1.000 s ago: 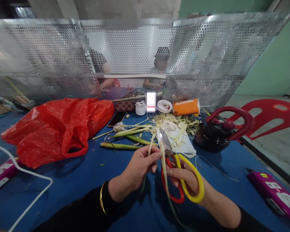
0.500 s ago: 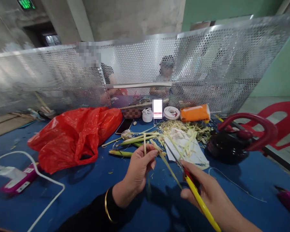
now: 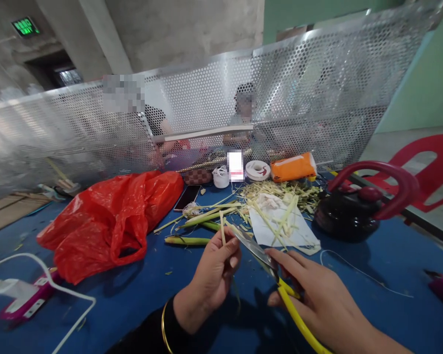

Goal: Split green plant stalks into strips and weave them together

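Observation:
Pinched between the thumb and fingers of my left hand (image 3: 216, 265) is a pale green plant strip (image 3: 223, 227), its tip standing up above the fingers. My right hand (image 3: 313, 290) is closed around yellow-handled scissors (image 3: 297, 314). Their metal blades point up and left, and the tips are close to my left fingertips, along another pale strip. Whether the blades touch that strip I cannot tell. Beyond my hands lie green stalks (image 3: 186, 241) and a white paper sheet (image 3: 260, 228) with strips and shreds on it.
A red plastic bag (image 3: 96, 231) lies at left, near a purple power strip (image 3: 33, 300) with a white cable. A black kettle (image 3: 347, 216) stands at right. Farther back are a phone (image 3: 187, 197), a white spool (image 3: 257, 170) and an orange packet (image 3: 293, 167). Two people sit behind the perforated screen (image 3: 199, 98).
The scissors have turned so their blades show broadside and lie nearer my left fingertips. My left hand keeps its pinch on the strip. The whole view has tilted slightly.

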`<state>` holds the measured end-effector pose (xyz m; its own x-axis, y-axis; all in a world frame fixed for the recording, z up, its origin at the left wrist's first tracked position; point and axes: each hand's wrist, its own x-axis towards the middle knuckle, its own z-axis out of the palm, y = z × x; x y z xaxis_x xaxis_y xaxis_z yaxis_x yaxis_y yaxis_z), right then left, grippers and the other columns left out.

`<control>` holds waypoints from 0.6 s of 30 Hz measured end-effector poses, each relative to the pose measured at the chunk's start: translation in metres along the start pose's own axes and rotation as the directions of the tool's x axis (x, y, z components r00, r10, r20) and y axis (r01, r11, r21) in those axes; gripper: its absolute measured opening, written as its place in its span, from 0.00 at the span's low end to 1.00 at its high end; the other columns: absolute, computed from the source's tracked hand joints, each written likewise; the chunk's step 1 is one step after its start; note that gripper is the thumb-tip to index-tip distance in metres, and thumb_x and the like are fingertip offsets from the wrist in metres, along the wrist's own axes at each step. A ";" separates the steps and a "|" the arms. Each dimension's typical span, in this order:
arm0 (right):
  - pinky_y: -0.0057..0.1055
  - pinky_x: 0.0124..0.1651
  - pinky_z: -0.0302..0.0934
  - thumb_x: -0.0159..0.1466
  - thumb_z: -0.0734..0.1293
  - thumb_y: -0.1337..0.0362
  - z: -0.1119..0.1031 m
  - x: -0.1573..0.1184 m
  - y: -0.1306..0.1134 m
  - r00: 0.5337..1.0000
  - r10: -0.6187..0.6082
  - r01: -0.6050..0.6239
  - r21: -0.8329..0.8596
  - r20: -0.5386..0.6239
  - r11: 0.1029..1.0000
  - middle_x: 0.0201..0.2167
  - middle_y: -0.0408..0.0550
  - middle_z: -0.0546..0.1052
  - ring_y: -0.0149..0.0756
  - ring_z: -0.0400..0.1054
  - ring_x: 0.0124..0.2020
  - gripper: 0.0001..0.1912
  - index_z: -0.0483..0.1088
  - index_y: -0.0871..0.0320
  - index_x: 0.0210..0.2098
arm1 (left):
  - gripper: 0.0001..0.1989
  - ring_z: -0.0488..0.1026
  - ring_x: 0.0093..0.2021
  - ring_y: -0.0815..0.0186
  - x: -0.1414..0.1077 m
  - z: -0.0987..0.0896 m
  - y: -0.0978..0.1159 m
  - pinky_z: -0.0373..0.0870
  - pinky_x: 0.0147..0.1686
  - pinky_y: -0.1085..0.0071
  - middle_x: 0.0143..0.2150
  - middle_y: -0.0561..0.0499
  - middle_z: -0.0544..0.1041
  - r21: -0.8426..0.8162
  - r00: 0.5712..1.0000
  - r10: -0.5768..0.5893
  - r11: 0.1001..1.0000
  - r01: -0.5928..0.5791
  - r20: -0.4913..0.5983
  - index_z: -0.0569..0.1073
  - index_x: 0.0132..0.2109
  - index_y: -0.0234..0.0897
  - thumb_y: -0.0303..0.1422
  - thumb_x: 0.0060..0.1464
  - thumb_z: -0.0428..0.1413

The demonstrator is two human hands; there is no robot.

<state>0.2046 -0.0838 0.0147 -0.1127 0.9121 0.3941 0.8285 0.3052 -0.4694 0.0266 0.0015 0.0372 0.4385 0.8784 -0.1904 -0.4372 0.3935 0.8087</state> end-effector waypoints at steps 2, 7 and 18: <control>0.36 0.29 0.70 0.57 0.70 0.55 0.000 0.000 -0.001 1.000 0.018 -0.019 0.007 0.019 1.000 0.36 0.52 0.78 0.45 0.75 0.31 0.27 0.68 0.53 0.55 | 0.17 0.48 0.14 0.80 0.000 -0.001 -0.002 0.38 0.13 0.81 0.18 0.63 0.60 -0.022 0.999 -0.030 0.999 0.031 0.027 0.62 0.34 0.38 0.33 0.45 0.65; 0.34 0.26 0.69 0.57 0.69 0.58 -0.001 0.000 -0.003 0.999 0.029 -0.031 0.042 0.039 0.999 0.34 0.50 0.78 0.43 0.74 0.28 0.26 0.69 0.54 0.55 | 0.19 0.47 0.14 0.80 0.000 -0.002 -0.003 0.39 0.13 0.82 0.17 0.64 0.60 -0.064 0.994 -0.070 0.995 0.076 0.082 0.60 0.34 0.38 0.33 0.45 0.65; 0.32 0.26 0.68 0.59 0.65 0.61 0.001 0.000 -0.003 0.999 0.036 -0.040 0.103 0.039 0.994 0.32 0.50 0.79 0.40 0.74 0.27 0.23 0.70 0.55 0.54 | 0.18 0.48 0.13 0.80 0.001 -0.003 -0.005 0.41 0.13 0.84 0.17 0.63 0.59 -0.080 0.991 -0.097 0.991 0.105 0.094 0.61 0.35 0.39 0.32 0.46 0.65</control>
<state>0.2014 -0.0846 0.0158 -0.1041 0.9324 0.3462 0.7712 0.2955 -0.5638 0.0267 0.0010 0.0319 0.5504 0.8067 -0.2152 -0.4502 0.5038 0.7372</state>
